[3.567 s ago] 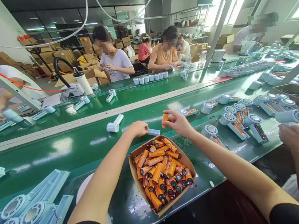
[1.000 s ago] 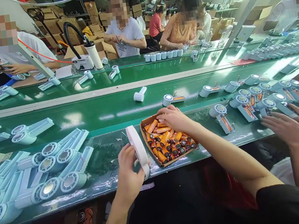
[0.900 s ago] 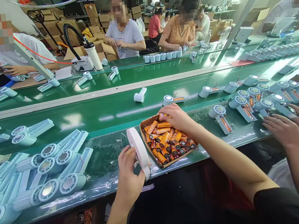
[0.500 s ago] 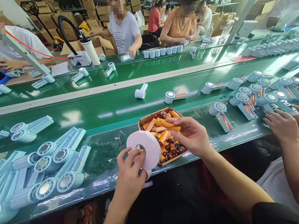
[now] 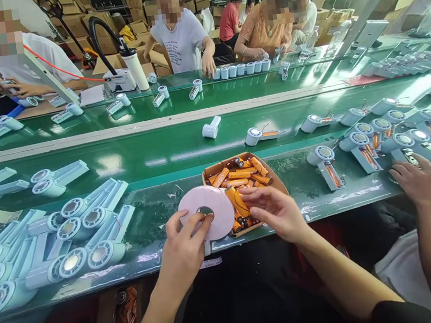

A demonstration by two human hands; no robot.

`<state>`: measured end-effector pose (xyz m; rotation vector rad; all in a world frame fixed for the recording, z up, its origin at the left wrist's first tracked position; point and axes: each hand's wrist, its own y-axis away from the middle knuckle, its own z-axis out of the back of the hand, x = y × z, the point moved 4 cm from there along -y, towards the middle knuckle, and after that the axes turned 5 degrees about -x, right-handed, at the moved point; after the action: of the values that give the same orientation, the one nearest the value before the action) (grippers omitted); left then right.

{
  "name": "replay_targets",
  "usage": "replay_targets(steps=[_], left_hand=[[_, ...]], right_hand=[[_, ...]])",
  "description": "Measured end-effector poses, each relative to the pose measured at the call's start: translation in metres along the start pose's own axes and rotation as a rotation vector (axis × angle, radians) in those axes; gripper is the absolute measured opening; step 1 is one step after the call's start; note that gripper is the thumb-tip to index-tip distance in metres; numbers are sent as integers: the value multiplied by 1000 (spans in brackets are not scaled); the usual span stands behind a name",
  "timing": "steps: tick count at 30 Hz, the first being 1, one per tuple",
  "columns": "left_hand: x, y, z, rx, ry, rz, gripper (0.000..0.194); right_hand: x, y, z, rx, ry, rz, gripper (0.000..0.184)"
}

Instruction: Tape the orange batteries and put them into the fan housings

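Observation:
My left hand (image 5: 183, 250) grips a white roll of tape (image 5: 207, 212), held flat-side up just in front of the green bench edge. My right hand (image 5: 275, 209) is closed on an orange battery (image 5: 237, 200) and holds it beside the roll, over the near corner of a cardboard box (image 5: 273, 175) filled with several orange batteries (image 5: 241, 174). Both hands hover close together, almost touching at the roll.
Several pale blue fan housings (image 5: 70, 239) lie on the bench at my left, more with wires (image 5: 360, 147) at the right. A neighbour's hands (image 5: 419, 182) work at the right. A green conveyor (image 5: 159, 153) carries a white part (image 5: 211, 128). People sit across the line.
My right hand has left the box with one orange battery and drawn back toward the roll. My left hand has turned the tape roll from edge-on to flat face up.

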<state>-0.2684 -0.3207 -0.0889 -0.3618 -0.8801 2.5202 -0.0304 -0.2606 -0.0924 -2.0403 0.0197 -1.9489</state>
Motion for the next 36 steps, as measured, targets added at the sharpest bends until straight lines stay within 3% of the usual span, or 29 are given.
replay_targets(steps=[4,7,10,12,15,17,19,21,24,26,28,31,33,35,36], left_hand=[[-2,-8,13,-29,-56,-81,43],[-4,-17,20,-47,-94,-129,49],[-6,-24,21,-72,-118,-140,48],[-12,-28,20,-118,-127,-111,43],[-29,-25,14,-160,-100,-35,35],[-42,-16,9,-141,-12,8,35],[-46,-1,3,-75,127,22,38],[-29,17,-4,16,216,63,44],[36,42,-14,89,146,272,43],[81,45,-21,65,85,435,44],[106,25,-28,-10,105,484,42],[105,-56,-51,-37,202,399,34],[98,-131,-81,77,214,425,42],[95,-203,-122,321,116,520,51],[94,-234,-140,379,95,539,55]], right_hand=[[0,-11,0,3,-124,-270,57],[5,-21,1,30,-161,-348,73],[5,-23,-4,-38,-213,-308,86],[1,-18,-12,-197,-292,-228,87],[-4,-8,-22,-463,-427,-112,73],[0,-12,-17,-476,-439,-107,62],[13,-25,9,-443,-402,-76,53],[32,-40,54,-533,-389,76,43],[50,-45,114,-660,-377,249,38],[45,-32,133,-672,-334,177,46],[28,-11,138,-643,-273,-5,54],[1,27,133,-533,-194,-288,60],[-8,48,131,-496,-187,-394,64],[-11,62,132,-513,-211,-444,67],[-10,67,133,-529,-218,-457,68]])
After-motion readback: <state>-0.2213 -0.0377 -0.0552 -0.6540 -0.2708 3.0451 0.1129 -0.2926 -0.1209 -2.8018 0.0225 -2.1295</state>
